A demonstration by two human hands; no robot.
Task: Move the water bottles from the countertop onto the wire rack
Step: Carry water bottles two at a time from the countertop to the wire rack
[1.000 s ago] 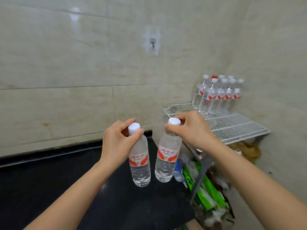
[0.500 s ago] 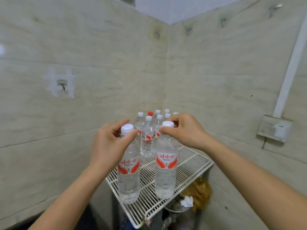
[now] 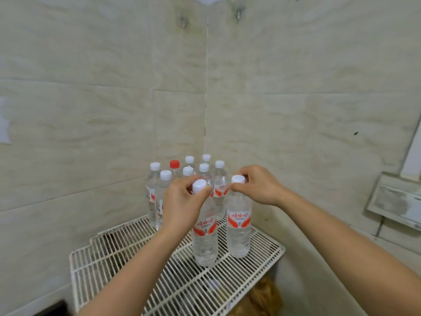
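Observation:
My left hand [image 3: 182, 206] grips the neck of a clear water bottle [image 3: 205, 238] with a white cap and red label. My right hand [image 3: 257, 187] pinches the cap of a second, matching bottle [image 3: 238, 233]. Both bottles hang upright side by side, their bases at or just above the white wire rack [image 3: 127, 254]; I cannot tell whether they touch it. Behind them, in the wall corner, several more bottles [image 3: 159, 197] stand on the rack, one with a red cap [image 3: 174, 164].
Tiled walls meet in a corner right behind the rack. A grey box [image 3: 396, 199] is fixed to the right wall. Under the rack lies an orange-brown bag [image 3: 262, 297]. A dark countertop edge [image 3: 52, 307] shows at the bottom left.
Both hands carried their bottles from above the dark countertop over to the wire rack and lowered them near the group in the corner. The view turned right with them.

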